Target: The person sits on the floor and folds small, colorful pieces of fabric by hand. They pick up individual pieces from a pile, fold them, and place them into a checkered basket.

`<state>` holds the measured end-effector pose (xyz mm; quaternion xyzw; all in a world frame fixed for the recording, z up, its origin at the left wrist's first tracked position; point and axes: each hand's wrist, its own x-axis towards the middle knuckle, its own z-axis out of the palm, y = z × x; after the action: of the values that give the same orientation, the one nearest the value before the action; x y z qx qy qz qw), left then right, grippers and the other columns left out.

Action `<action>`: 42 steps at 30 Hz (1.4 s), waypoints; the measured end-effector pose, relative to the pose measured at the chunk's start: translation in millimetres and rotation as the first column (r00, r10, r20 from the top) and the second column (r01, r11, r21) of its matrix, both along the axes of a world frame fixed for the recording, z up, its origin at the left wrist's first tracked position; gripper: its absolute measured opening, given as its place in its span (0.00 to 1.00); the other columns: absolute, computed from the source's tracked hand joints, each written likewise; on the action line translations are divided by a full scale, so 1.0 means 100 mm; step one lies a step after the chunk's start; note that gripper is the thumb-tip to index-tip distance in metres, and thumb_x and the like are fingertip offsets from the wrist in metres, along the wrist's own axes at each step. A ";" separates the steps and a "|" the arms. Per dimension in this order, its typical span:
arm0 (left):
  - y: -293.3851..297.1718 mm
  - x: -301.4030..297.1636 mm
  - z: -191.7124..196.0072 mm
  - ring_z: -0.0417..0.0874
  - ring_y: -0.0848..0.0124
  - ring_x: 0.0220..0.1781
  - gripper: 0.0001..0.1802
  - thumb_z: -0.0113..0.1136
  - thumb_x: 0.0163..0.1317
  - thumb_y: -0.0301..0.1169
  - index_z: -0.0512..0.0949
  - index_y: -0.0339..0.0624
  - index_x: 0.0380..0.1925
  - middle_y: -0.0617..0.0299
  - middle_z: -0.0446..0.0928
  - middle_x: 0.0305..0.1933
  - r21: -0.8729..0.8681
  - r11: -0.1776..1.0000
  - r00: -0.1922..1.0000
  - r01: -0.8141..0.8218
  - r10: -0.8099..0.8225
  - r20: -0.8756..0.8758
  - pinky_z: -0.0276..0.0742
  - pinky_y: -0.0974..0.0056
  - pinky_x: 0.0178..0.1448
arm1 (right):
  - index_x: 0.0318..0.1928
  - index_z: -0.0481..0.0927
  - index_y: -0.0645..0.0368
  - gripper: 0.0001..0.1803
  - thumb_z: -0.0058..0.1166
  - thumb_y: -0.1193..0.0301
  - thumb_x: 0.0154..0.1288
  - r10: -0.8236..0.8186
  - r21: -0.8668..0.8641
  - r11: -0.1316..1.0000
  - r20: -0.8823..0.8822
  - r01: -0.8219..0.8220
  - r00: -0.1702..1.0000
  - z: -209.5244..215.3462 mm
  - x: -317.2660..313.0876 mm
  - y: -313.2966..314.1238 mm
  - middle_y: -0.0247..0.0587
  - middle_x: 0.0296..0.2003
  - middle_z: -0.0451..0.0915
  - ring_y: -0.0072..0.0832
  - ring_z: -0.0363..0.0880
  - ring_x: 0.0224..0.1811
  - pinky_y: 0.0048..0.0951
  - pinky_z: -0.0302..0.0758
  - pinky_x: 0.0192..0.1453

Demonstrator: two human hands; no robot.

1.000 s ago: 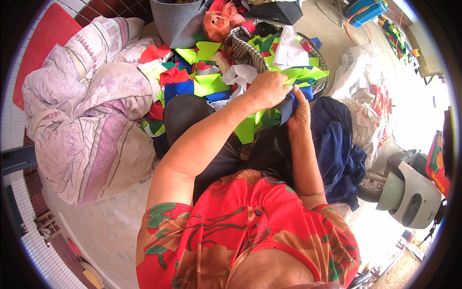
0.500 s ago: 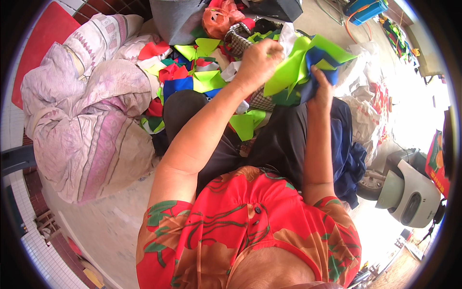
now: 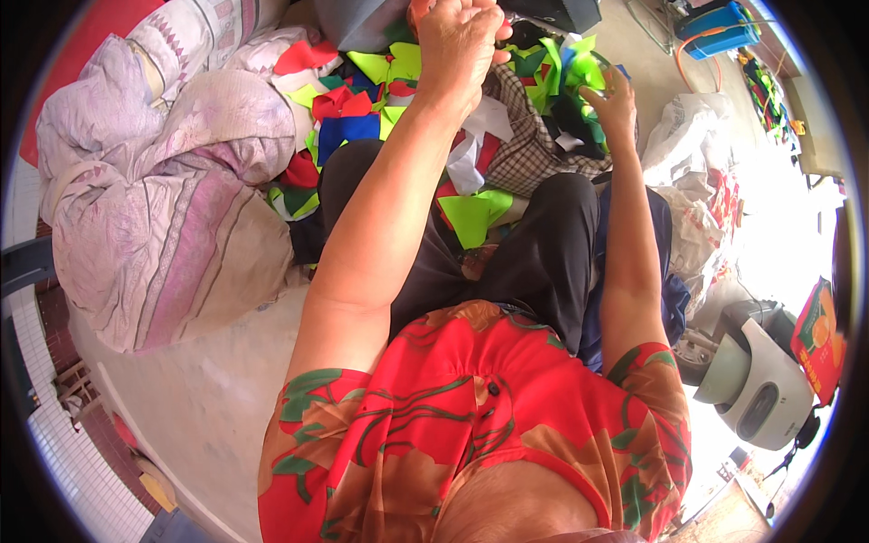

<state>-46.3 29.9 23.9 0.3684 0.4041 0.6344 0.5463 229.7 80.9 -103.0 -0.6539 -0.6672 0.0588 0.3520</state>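
My left hand (image 3: 460,47) reaches far forward over the pile, at the upper edge of the picture. Its fingers are curled in, and whatever they may hold is hidden. Behind it shows a bit of an orange plastic bag (image 3: 420,13). My right hand (image 3: 615,107) has its fingers apart beside a loose bunch of lime-green, blue and dark fabric scraps (image 3: 579,77). That bunch lies on a brown-and-white checked cloth (image 3: 529,145). Between my arms are a white scrap (image 3: 466,163) and a lime-green scrap (image 3: 473,215) near my knees.
Red, blue and green scraps (image 3: 348,127) are heaped left of my left forearm. A big pale patterned cloth bundle (image 3: 172,208) sits at the left. White plastic bags (image 3: 688,145) lie to the right, with a grey-white machine (image 3: 765,398) nearer me. A grey container (image 3: 362,23) stands behind the heap.
The green and blue scraps have left my right hand and now lie on the checked cloth. My right hand has opened; my left has moved forward and left. The view has shifted slightly.
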 end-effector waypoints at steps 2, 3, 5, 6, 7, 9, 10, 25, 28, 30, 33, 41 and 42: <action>0.00 -0.08 0.04 0.80 0.77 0.34 0.07 0.57 0.63 0.33 0.73 0.45 0.38 0.61 0.79 0.38 -0.001 0.999 0.999 -0.033 0.033 0.036 0.77 0.75 0.28 | 0.52 0.76 0.59 0.33 0.69 0.62 0.43 0.081 0.020 0.997 -0.014 -0.081 0.997 -0.13 -0.26 -0.11 0.55 0.48 0.76 0.47 0.74 0.52 0.40 0.70 0.56; 0.02 -0.11 0.04 0.80 0.77 0.34 0.07 0.57 0.63 0.33 0.73 0.45 0.38 0.61 0.79 0.38 0.007 0.999 0.997 -0.036 0.036 0.075 0.77 0.75 0.29 | 0.51 0.77 0.58 0.30 0.68 0.63 0.44 0.128 -0.023 0.991 -0.040 -0.129 0.991 -0.18 -0.42 -0.17 0.54 0.47 0.77 0.47 0.75 0.51 0.39 0.71 0.56; 0.02 -0.19 0.04 0.80 0.77 0.34 0.07 0.57 0.63 0.33 0.71 0.46 0.38 0.61 0.79 0.39 0.005 0.999 0.989 -0.034 0.032 0.144 0.77 0.75 0.29 | 0.49 0.79 0.56 0.26 0.66 0.65 0.46 0.223 -0.110 0.967 -0.078 -0.231 0.972 -0.29 -0.71 -0.27 0.52 0.46 0.77 0.46 0.75 0.50 0.40 0.71 0.55; 0.02 -0.20 0.05 0.79 0.77 0.34 0.07 0.57 0.63 0.33 0.72 0.46 0.38 0.62 0.79 0.38 -0.004 1.000 0.988 -0.028 0.028 0.154 0.77 0.75 0.29 | 0.48 0.79 0.55 0.24 0.65 0.65 0.47 0.273 -0.150 0.947 -0.088 -0.284 0.958 -0.34 -0.85 -0.31 0.51 0.45 0.77 0.46 0.75 0.50 0.40 0.71 0.55; 0.00 -0.19 0.06 0.79 0.77 0.34 0.07 0.57 0.63 0.33 0.72 0.46 0.38 0.62 0.79 0.37 -0.013 1.000 0.986 -0.025 0.026 0.165 0.77 0.75 0.29 | 0.46 0.80 0.53 0.22 0.65 0.66 0.47 0.299 -0.136 0.943 -0.050 -0.303 0.953 -0.45 -0.97 -0.33 0.50 0.45 0.77 0.47 0.74 0.50 0.40 0.71 0.55; 0.00 -0.15 0.03 0.79 0.77 0.32 0.05 0.57 0.63 0.32 0.73 0.45 0.36 0.64 0.78 0.34 -0.024 1.000 0.994 -0.003 0.006 0.105 0.77 0.75 0.29 | 0.48 0.79 0.52 0.24 0.66 0.65 0.46 0.356 -0.149 0.923 -0.016 -0.355 0.934 -0.56 -1.19 -0.35 0.48 0.46 0.77 0.46 0.73 0.52 0.41 0.70 0.57; -0.04 -0.12 0.01 0.83 0.71 0.35 0.11 0.59 0.59 0.31 0.75 0.37 0.39 0.59 0.80 0.36 0.008 1.000 0.999 0.025 -0.025 0.035 0.80 0.70 0.31 | 0.48 0.78 0.52 0.25 0.66 0.64 0.46 0.385 -0.142 0.915 0.020 -0.378 0.923 -0.68 -1.28 -0.33 0.47 0.46 0.77 0.47 0.72 0.52 0.41 0.70 0.57; -0.34 0.39 -0.10 0.84 0.55 0.29 0.08 0.59 0.48 0.32 0.80 0.39 0.19 0.50 0.80 0.23 0.051 0.924 0.682 0.378 -0.241 -0.690 0.78 0.55 0.35 | 0.65 0.62 0.50 0.34 0.54 0.71 0.56 0.459 -0.668 0.734 0.357 -0.121 0.813 -1.97 -1.42 -0.21 0.52 0.44 0.78 0.49 0.78 0.48 0.47 0.75 0.47; -0.37 0.38 -0.11 0.84 0.55 0.29 0.08 0.59 0.49 0.32 0.80 0.39 0.20 0.50 0.80 0.23 0.044 0.932 0.680 0.359 -0.229 -0.696 0.79 0.55 0.33 | 0.51 0.76 0.56 0.18 0.50 0.71 0.58 0.550 -0.623 0.731 0.296 -0.278 0.781 -1.86 -1.51 -0.16 0.52 0.39 0.80 0.47 0.81 0.42 0.45 0.76 0.45; -0.39 0.37 -0.07 0.84 0.55 0.29 0.08 0.59 0.49 0.32 0.80 0.39 0.21 0.51 0.80 0.23 0.015 0.928 0.652 0.372 -0.250 -0.715 0.79 0.55 0.33 | 0.43 0.78 0.58 0.12 0.51 0.74 0.58 0.633 -0.552 0.698 0.174 -0.457 0.754 -1.63 -1.66 -0.17 0.50 0.37 0.80 0.48 0.80 0.40 0.45 0.76 0.44; -0.43 0.36 -0.06 0.81 0.52 0.25 0.09 0.57 0.56 0.35 0.75 0.42 0.25 0.52 0.77 0.19 -0.003 0.924 0.603 0.382 -0.252 -0.757 0.76 0.51 0.30 | 0.39 0.79 0.57 0.10 0.53 0.77 0.55 0.665 -0.501 0.558 -0.209 -0.662 0.717 -1.12 -2.08 -0.15 0.47 0.37 0.80 0.46 0.80 0.42 0.43 0.75 0.46; -0.52 0.28 0.02 0.78 0.55 0.26 0.07 0.58 0.57 0.32 0.72 0.41 0.31 0.55 0.75 0.25 0.107 0.935 0.808 0.339 -0.231 -0.542 0.72 0.53 0.31 | 0.68 0.55 0.44 0.57 0.72 0.69 0.33 0.688 -0.467 0.680 0.139 -0.566 0.712 -1.59 -2.49 0.31 0.57 0.68 0.48 0.55 0.48 0.70 0.52 0.58 0.67; -0.49 0.28 -0.03 0.79 0.57 0.28 0.07 0.56 0.60 0.32 0.71 0.40 0.30 0.56 0.76 0.27 0.064 0.887 0.787 0.458 -0.371 -0.492 0.73 0.57 0.33 | 0.69 0.53 0.43 0.59 0.72 0.68 0.32 0.668 -0.481 0.687 0.125 -0.544 0.733 -1.73 -2.51 0.35 0.60 0.68 0.47 0.55 0.47 0.71 0.52 0.58 0.67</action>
<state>-17.9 -19.6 21.0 0.6376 0.3733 0.4247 0.5233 -21.5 116.2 -275.5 -0.4528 -0.8628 0.2158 0.0635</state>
